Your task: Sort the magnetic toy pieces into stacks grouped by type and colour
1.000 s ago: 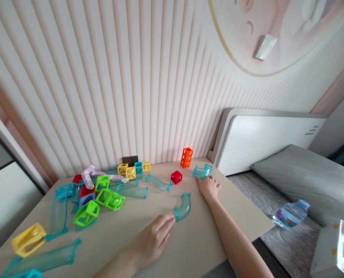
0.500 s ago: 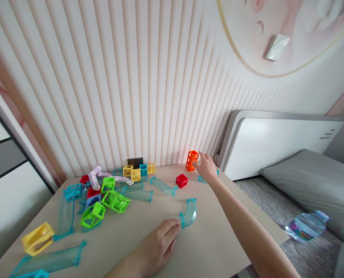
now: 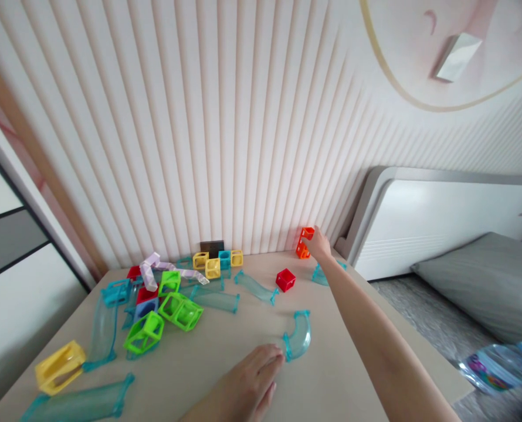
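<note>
One orange tower [image 3: 304,249] is met by the right hand [image 3: 319,244], spread to fit around it; a tight pinch cannot be told. Beside the left hand [image 3: 254,375], fingers together, a bent blue tube [image 3: 301,336] is laid, maybe for steadying.

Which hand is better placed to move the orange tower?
Right, I'd judge: the right hand is at the orange tower, its thumb overlapping it in view. The left hand lies much nearer the camera, fingertips by the curved tube.
</note>
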{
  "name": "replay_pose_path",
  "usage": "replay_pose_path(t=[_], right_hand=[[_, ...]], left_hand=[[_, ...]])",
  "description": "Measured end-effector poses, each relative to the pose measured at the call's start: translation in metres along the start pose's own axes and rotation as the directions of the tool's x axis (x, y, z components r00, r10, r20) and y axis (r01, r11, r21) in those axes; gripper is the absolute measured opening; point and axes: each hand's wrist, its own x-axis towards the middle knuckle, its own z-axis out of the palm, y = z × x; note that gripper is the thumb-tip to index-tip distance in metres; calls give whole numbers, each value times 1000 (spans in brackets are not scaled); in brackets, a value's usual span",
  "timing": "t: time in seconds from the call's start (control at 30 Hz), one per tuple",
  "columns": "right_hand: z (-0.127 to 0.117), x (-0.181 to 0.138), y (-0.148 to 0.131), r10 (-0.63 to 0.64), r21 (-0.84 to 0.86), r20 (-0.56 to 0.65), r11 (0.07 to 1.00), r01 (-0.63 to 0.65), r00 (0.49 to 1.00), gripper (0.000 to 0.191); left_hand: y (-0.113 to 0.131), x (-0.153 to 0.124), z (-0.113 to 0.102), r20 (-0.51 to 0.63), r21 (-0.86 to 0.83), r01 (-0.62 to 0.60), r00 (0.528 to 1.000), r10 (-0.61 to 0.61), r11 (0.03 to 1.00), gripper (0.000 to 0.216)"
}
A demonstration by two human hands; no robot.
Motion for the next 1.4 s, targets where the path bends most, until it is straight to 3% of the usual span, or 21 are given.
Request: replay_pose_path(t=[0.3, 0.6, 0.77, 0.87, 0.93, 1.03, 1.1, 1.27, 1.4], right_hand=[[11, 10, 0, 9, 31, -16, 999, -9, 1000, 53], [8, 9, -8, 43, 42, -4, 998, -43, 999, 79], [-4, -31, 3, -20, 27, -98, 999, 23, 995, 82], [-6, -70, 36, -73, 21, -253, 996, 81, 965, 83], [-4, -92, 65, -11, 46, -307, 999, 26, 952, 88], [0, -109, 103, 99, 101, -274, 992, -73, 957, 96], [5, -111, 117, 94, 139, -212, 988, -65, 973, 106], [22, -106, 122, 149, 136, -12, 980, -146, 989, 121], [32, -102, 123, 132, 45, -6, 990, -132, 991, 119]], left_hand=[[-1, 1, -1, 14, 8, -14, 1000, 14, 1000, 62], [0, 0, -2, 40, 16, -3, 999, 2, 1000, 64], [5, 2, -8, 50, -14, 12, 999, -12, 1000, 58], [7, 1, -9, 45, -35, 5, 999, -4, 999, 56], [8, 0, -9, 46, -48, 9, 999, -6, 999, 56], [7, -1, -9, 60, -65, 31, 998, -27, 997, 56], [7, -2, -9, 72, -70, 44, 997, -39, 997, 55], [8, -2, -9, 79, -71, 57, 996, -51, 996, 56], [9, -1, -12, 84, -65, 59, 995, -53, 996, 55]])
